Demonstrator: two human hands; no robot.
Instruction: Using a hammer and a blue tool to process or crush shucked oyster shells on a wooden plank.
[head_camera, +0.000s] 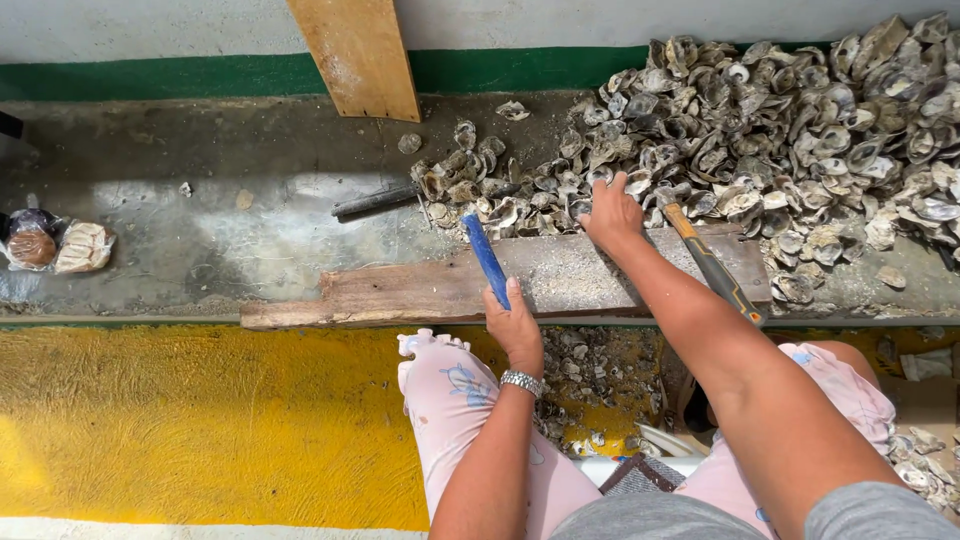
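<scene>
Seated person, head view looking down over pink-trousered knees. A worn wooden plank (560, 280) lies across the concrete ledge (200, 230), long axis left to right, with the oyster shell heap (800, 130) banked on its far side and spreading right.

Left hand (515, 325), with a wristwatch, is wrapped around the near end of a blue-handled tool (487, 258). The tool's long axis runs away from the grip, up and slightly left across the plank, its far end reaching the near-left fringe of the heap. The tip is lost among the shells, so its kind is unclear; probably a blade.

Right hand (612, 215) lies farther out, fingers spread and curled down onto shells at the heap's near edge, just past the plank's far side. Whether it pinches one shell cannot be told.

The right hand is the nearer to the heap; the tool's tip lies to its left, close by.

An orange-and-black handled hammer (712, 265) rests on the plank, just right of the right forearm, unheld.
</scene>
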